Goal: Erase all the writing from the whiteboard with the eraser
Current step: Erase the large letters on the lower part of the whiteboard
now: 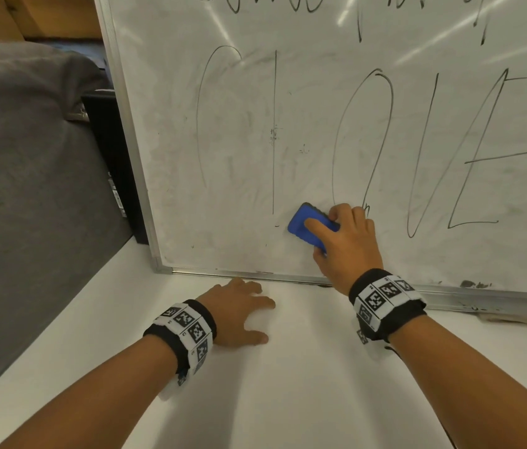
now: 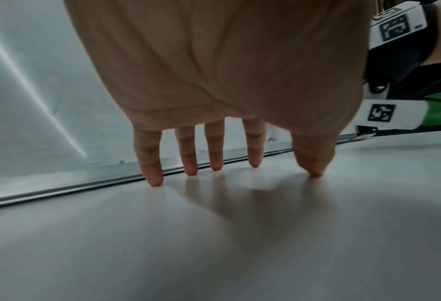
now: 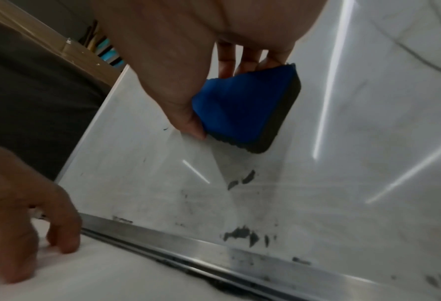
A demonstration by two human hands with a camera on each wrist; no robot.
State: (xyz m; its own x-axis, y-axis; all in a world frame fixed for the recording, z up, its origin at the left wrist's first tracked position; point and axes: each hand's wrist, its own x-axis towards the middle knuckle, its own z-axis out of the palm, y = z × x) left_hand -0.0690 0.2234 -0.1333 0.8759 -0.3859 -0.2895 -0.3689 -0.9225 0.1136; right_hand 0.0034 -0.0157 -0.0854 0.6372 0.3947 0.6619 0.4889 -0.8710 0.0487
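Note:
A whiteboard (image 1: 242,196) with a silver frame stands upright on a white table (image 1: 288,384). Large thin black letters cover its middle and right, with more writing along the top; the left letters look faint. My right hand (image 1: 344,244) grips a blue eraser (image 1: 301,222) with a black felt face (image 3: 278,122) and presses it against the board low down, near the bottom of the third letter. My left hand (image 1: 239,306) rests on the table just before the board's bottom rail (image 2: 85,177), its fingertips (image 2: 155,181) spread on the surface.
A grey upholstered seat (image 1: 29,176) stands at the left, with a black box (image 1: 110,150) wedged between it and the board. Dark ink smudges (image 3: 242,234) sit near the bottom rail. A flat grey slab (image 1: 511,312) lies under the board's right end.

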